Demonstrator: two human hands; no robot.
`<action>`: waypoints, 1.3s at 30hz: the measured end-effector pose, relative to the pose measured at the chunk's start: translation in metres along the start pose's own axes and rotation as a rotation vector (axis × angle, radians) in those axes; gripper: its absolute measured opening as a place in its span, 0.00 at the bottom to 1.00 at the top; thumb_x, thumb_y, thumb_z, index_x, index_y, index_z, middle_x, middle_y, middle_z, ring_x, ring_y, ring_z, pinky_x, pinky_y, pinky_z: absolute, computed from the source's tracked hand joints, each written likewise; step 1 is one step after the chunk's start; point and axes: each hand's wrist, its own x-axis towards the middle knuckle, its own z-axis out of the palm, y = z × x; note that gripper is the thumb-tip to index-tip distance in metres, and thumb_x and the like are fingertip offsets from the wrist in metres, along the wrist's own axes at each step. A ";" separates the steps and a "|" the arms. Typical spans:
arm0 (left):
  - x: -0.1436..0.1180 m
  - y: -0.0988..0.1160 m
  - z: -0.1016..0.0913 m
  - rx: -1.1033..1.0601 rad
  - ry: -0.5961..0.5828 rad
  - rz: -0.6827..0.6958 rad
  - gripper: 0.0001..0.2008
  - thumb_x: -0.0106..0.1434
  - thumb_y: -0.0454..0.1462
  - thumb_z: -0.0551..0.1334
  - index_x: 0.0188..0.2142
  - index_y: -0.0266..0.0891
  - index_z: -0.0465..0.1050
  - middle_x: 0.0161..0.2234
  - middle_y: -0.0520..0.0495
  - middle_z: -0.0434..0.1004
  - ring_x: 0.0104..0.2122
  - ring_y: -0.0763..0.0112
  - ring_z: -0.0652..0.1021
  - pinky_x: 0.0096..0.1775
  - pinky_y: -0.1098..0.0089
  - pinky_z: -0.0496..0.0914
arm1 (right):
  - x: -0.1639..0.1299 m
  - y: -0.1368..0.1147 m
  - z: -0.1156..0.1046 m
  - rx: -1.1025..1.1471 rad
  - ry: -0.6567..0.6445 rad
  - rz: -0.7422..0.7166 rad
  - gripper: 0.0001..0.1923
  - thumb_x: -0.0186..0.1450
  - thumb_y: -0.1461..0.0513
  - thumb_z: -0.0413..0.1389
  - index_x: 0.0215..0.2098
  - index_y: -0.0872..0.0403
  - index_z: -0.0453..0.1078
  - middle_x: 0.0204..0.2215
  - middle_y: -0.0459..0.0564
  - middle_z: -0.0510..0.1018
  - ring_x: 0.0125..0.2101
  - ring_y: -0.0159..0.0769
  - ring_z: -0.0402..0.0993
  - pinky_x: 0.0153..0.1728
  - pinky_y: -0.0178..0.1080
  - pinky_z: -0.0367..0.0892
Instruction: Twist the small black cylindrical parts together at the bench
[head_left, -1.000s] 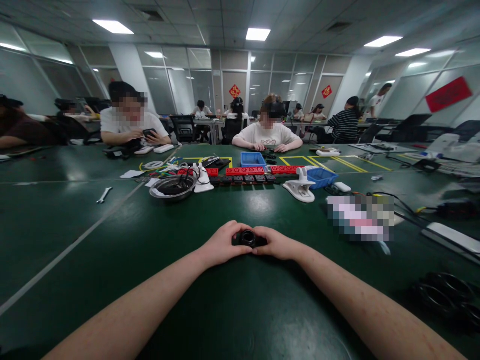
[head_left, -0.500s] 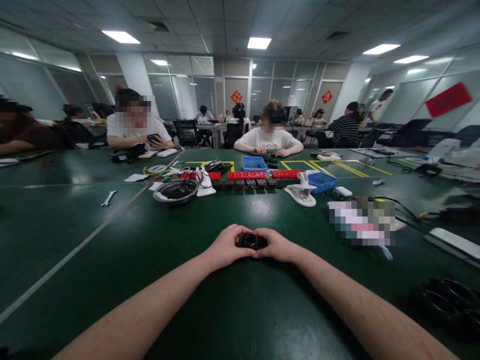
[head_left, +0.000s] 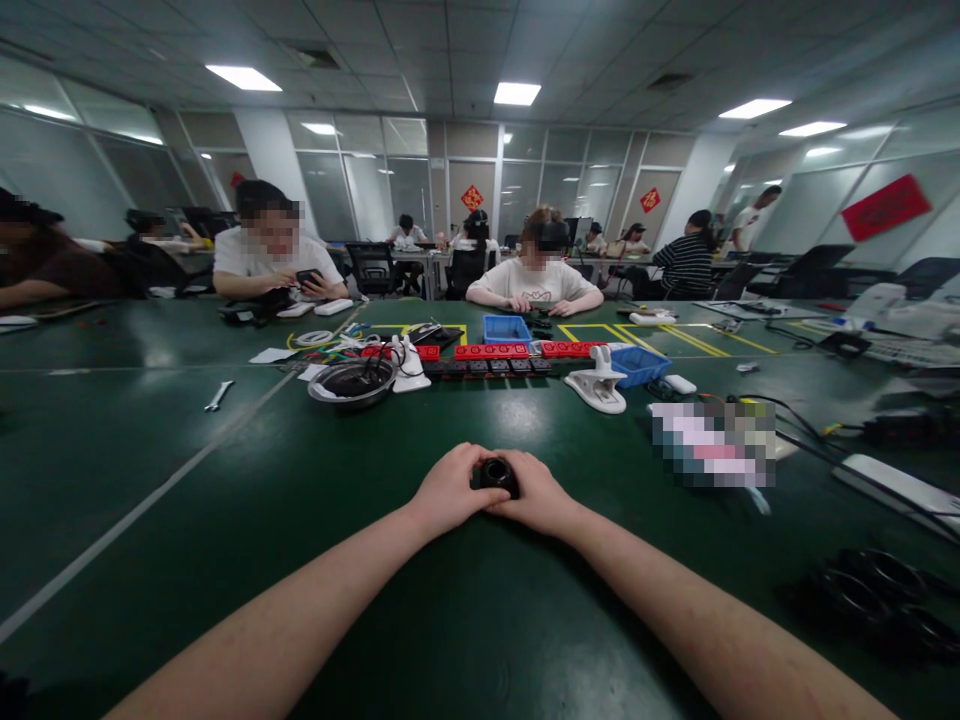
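A black ring-shaped part sits between the person's two hands, near the middle of the table, its round opening turned upward and toward the wearer. The left grip is bent around the part's left side: the thumb reaches across the near face, while the fingers curl toward the far left edge. The right grip closes around the right side, its fingers along the far right edge and its thumb at the near side, just below the left thumb. Both are pinching the part, so it lies inside the curve of thumb and fingers on either side, with its upper rim exposed. Whether its underside touches the table cannot be told.

Beyond the hands, well apart from them, a metal bowl with dark contents stands beside a white clip base. A row of red socket strips runs across the table behind a black socket strip. To the right, a second white clip stands just beside a blue basket. A wrench lies far left; several blurred black rings lie near the right forearm.
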 end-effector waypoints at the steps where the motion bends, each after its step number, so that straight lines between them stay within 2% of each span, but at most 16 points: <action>1: 0.000 -0.001 -0.003 -0.024 -0.055 0.029 0.17 0.46 0.42 0.65 0.37 0.41 0.67 0.31 0.51 0.65 0.29 0.70 0.67 0.30 0.72 0.62 | 0.000 0.004 -0.004 0.088 -0.066 -0.051 0.25 0.48 0.57 0.60 0.42 0.56 0.62 0.35 0.50 0.68 0.35 0.38 0.63 0.35 0.37 0.57; 4: 0.001 -0.005 -0.009 -0.077 -0.152 0.075 0.19 0.47 0.42 0.64 0.39 0.42 0.66 0.31 0.51 0.64 0.28 0.71 0.66 0.29 0.73 0.61 | 0.002 0.013 -0.013 0.288 -0.221 -0.119 0.17 0.50 0.61 0.59 0.37 0.57 0.65 0.31 0.47 0.69 0.32 0.35 0.64 0.32 0.34 0.59; 7: 0.002 -0.008 -0.009 -0.119 -0.168 0.087 0.23 0.48 0.42 0.64 0.44 0.43 0.64 0.33 0.51 0.64 0.29 0.72 0.66 0.29 0.73 0.61 | 0.004 0.018 -0.016 0.383 -0.266 -0.131 0.16 0.50 0.63 0.59 0.38 0.58 0.66 0.31 0.46 0.69 0.31 0.34 0.65 0.32 0.34 0.59; 9: 0.003 -0.010 -0.008 -0.134 -0.173 0.094 0.24 0.48 0.41 0.64 0.45 0.44 0.62 0.33 0.51 0.64 0.29 0.72 0.66 0.30 0.73 0.61 | 0.005 0.019 -0.017 0.401 -0.278 -0.138 0.17 0.50 0.64 0.60 0.38 0.58 0.66 0.32 0.47 0.69 0.32 0.35 0.64 0.32 0.34 0.59; 14: 0.004 -0.011 -0.007 -0.135 -0.184 0.121 0.20 0.49 0.41 0.64 0.42 0.45 0.65 0.30 0.52 0.63 0.29 0.72 0.65 0.30 0.73 0.60 | 0.005 0.020 -0.018 0.426 -0.305 -0.119 0.15 0.50 0.64 0.59 0.36 0.59 0.66 0.31 0.47 0.68 0.32 0.35 0.64 0.33 0.35 0.59; 25: 0.002 -0.006 -0.011 -0.133 -0.198 0.073 0.20 0.49 0.41 0.63 0.43 0.46 0.65 0.30 0.52 0.61 0.28 0.72 0.65 0.29 0.74 0.60 | 0.004 0.016 -0.023 0.445 -0.325 -0.108 0.14 0.51 0.65 0.58 0.37 0.58 0.66 0.32 0.46 0.68 0.34 0.34 0.64 0.35 0.35 0.59; 39: 0.002 -0.009 -0.008 -0.142 -0.192 0.080 0.20 0.49 0.41 0.63 0.43 0.45 0.65 0.30 0.52 0.61 0.28 0.73 0.65 0.29 0.74 0.60 | 0.005 0.015 -0.026 0.436 -0.349 -0.080 0.14 0.52 0.66 0.57 0.38 0.59 0.65 0.33 0.47 0.68 0.34 0.34 0.64 0.35 0.35 0.59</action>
